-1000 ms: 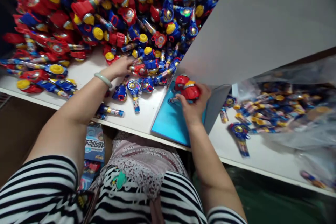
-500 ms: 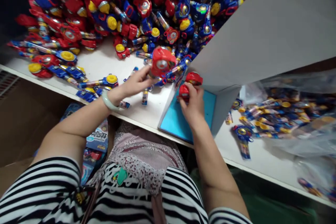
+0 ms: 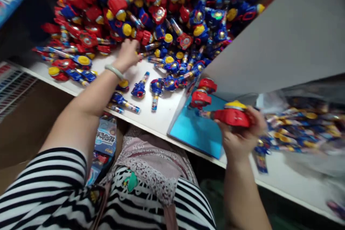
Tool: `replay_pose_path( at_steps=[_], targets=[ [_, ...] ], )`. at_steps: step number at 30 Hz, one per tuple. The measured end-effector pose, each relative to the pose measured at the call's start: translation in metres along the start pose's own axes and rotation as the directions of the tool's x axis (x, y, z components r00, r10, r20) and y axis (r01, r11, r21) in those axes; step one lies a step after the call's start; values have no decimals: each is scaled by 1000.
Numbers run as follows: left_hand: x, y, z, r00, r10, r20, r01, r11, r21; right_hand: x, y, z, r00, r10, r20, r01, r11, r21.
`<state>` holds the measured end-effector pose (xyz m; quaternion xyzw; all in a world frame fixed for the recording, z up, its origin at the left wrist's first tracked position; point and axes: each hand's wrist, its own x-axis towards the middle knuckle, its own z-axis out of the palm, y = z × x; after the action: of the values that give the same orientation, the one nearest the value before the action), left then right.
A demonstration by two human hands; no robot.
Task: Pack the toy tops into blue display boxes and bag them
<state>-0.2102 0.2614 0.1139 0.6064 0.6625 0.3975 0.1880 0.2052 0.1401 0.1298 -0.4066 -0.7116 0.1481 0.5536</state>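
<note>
My left hand, with a pale bracelet at the wrist, reaches to the front edge of a big pile of red and blue toys. Its fingers are bent down beside a toy, and what they hold, if anything, is hidden. A red toy with a yellow top is in my right hand, held above the right side of a blue-floored box. Two red toys stand inside that box, at its back left. Several blue toys lie on the white shelf left of the box.
A grey panel rises behind the box. On the right lies another heap of yellow and blue pieces with clear plastic bags. A wire rack is at the far left, and blue packages are below the shelf.
My left hand has let go of its red toy and moved left to the pile. My right hand has moved right, away from the toys in the box, and now holds a red toy.
</note>
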Motion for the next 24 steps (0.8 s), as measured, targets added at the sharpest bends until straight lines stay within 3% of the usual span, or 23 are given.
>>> replay_pose_path(
  at_steps=[3, 5, 10, 14, 16, 19, 21, 24],
  targets=[
    [22, -47, -5, 984, -161, 71, 149, 978, 148, -18, 17, 5, 999, -37, 28, 39, 997, -71],
    [19, -54, 0, 971, -214, 102, 191, 962, 197, -26, 18, 11, 997, -45, 70, 53, 991, -120],
    [-4, -30, 5, 945, -311, 96, 279, 925, 258, -31, -3, 11, 967, -26, 252, 88, 968, -237],
    [-23, -6, -20, 967, -252, 37, 219, 895, 388, -39, -1, 18, 935, 40, 351, 50, 969, -241],
    [-38, 8, -39, 992, -127, -8, 119, 908, 401, -40, 4, 21, 907, 86, 413, 26, 965, -259],
    [-70, 46, -61, 999, 43, -12, -39, 962, 272, -29, -3, 17, 866, 107, 489, 53, 951, -303],
    [-96, 84, -63, 990, 113, 86, -127, 974, 190, -14, -23, 13, 865, 69, 496, 105, 944, -314],
    [-131, 150, -49, 934, 204, 295, -253, 957, 140, 9, -66, 17, 851, -35, 523, 168, 963, -210]
  ],
)
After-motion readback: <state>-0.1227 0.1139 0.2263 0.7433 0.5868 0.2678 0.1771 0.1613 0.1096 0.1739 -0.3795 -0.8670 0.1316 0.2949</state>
